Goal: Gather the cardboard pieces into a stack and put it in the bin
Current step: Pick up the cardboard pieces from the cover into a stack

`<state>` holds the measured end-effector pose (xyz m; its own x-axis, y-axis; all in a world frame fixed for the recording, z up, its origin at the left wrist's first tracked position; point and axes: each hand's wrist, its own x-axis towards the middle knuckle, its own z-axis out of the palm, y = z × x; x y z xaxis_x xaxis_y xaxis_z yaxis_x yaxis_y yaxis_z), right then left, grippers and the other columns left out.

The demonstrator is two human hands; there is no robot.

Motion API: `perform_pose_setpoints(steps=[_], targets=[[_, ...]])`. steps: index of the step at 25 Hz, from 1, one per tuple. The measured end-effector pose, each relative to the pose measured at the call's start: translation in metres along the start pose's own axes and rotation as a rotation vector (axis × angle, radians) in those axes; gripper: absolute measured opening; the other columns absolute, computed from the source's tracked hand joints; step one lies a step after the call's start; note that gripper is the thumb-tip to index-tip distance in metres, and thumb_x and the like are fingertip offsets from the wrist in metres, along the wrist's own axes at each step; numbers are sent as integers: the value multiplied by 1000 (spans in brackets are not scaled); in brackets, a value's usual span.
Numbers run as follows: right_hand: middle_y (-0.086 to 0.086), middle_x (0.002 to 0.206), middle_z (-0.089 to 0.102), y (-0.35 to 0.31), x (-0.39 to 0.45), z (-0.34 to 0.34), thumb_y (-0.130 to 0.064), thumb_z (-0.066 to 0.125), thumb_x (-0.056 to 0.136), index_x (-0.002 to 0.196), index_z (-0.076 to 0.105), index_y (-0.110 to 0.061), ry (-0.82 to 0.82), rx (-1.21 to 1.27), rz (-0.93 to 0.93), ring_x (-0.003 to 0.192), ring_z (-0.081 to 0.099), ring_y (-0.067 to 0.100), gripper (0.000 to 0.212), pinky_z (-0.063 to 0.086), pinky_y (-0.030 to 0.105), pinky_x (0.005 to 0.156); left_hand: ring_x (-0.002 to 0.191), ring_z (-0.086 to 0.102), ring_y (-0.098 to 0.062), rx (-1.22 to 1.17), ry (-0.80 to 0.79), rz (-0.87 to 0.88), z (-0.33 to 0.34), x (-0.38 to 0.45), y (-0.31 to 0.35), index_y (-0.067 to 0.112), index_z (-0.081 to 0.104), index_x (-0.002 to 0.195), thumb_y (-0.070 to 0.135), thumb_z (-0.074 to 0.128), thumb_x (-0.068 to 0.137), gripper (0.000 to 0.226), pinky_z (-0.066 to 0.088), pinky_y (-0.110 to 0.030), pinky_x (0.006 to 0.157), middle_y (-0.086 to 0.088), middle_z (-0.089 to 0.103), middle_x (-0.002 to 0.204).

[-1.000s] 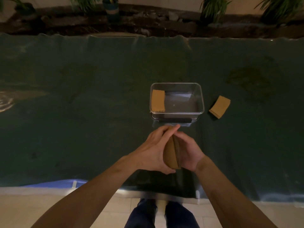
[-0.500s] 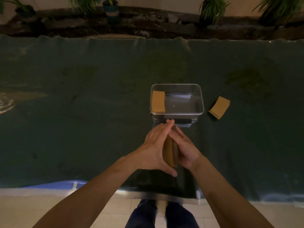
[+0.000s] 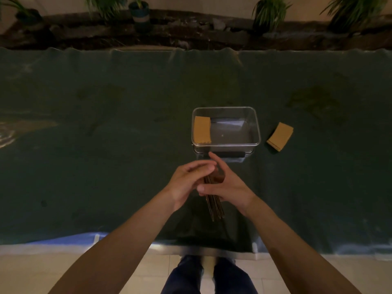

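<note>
A stack of brown cardboard pieces [image 3: 214,206] stands on edge between my palms, its lower edges fanning slightly toward me. My left hand [image 3: 188,183] presses it from the left and my right hand [image 3: 227,185] from the right, thumb across the stack. Just beyond my fingertips sits a clear plastic bin [image 3: 257,132] with one cardboard stack [image 3: 202,130] lying flat at its left side. Another cardboard stack [image 3: 280,136] lies on the cloth to the right of the bin.
A dark green cloth [image 3: 106,145] covers the table. Its near edge runs just above my feet on the tiled floor. Potted plants [image 3: 140,15] and a soil bed line the far side.
The held stack has turned so its edges face me, and both hands have shifted their hold, with the right thumb now over the stack. The bin and the other stacks have not moved.
</note>
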<state>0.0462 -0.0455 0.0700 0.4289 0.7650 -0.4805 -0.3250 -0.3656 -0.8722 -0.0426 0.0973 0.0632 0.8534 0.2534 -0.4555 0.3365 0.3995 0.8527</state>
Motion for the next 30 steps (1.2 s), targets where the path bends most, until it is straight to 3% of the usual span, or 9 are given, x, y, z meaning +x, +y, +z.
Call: perform_pose_setpoints(steps=[3, 8, 12, 18, 24, 26, 30], targets=[[2, 126, 68, 5, -5, -2, -30, 91, 66, 140, 29, -64, -106, 52, 45, 104, 73, 25, 102, 60, 45, 86, 112, 69, -25, -42, 63, 18, -5, 6, 7, 20, 78, 109, 39, 82, 73, 41, 53, -42, 96, -10, 75, 116], [5, 130, 62, 15, -1, 1, -13, 91, 65, 137, 37, -64, -50, 165, 49, 110, 70, 18, 103, 62, 46, 80, 111, 69, -27, -16, 86, 28, 2, 10, 10, 26, 79, 103, 47, 84, 70, 40, 53, -45, 98, -9, 76, 112], [6, 133, 59, 11, -1, 1, -22, 94, 60, 117, 47, -74, -55, 186, 46, 107, 71, 25, 90, 62, 45, 73, 113, 68, -25, -13, 71, 25, 4, 12, 9, 23, 78, 106, 44, 81, 74, 38, 51, -45, 100, -9, 74, 114], [1, 130, 61, 8, -3, 3, -25, 93, 60, 125, 54, -61, -52, 219, 34, 101, 74, 25, 84, 62, 44, 72, 114, 67, -32, -51, -93, 1, -1, 10, 11, 28, 69, 121, 41, 81, 77, 47, 56, -43, 91, -14, 70, 120], [-3, 126, 63, 0, 2, 13, -25, 91, 64, 137, 43, -55, -1, 79, 23, 100, 74, 17, 92, 63, 42, 68, 112, 67, -29, -1, 8, 37, 8, 8, 14, 32, 71, 113, 41, 84, 73, 43, 58, -43, 89, -11, 68, 119], [-5, 124, 63, -2, 3, 16, -23, 90, 65, 133, 43, -59, 21, 46, 14, 101, 73, 16, 90, 63, 40, 68, 114, 65, -25, 32, -15, 41, 6, 10, 17, 35, 71, 114, 44, 83, 70, 46, 57, -46, 94, -6, 67, 122], [-7, 123, 64, -7, 0, 18, -31, 87, 65, 115, 46, -70, 90, 6, 9, 103, 71, 15, 77, 63, 35, 68, 110, 67, -20, 78, -8, 67, 10, 20, 21, 36, 74, 108, 37, 82, 78, 31, 59, -42, 91, 0, 69, 115]])
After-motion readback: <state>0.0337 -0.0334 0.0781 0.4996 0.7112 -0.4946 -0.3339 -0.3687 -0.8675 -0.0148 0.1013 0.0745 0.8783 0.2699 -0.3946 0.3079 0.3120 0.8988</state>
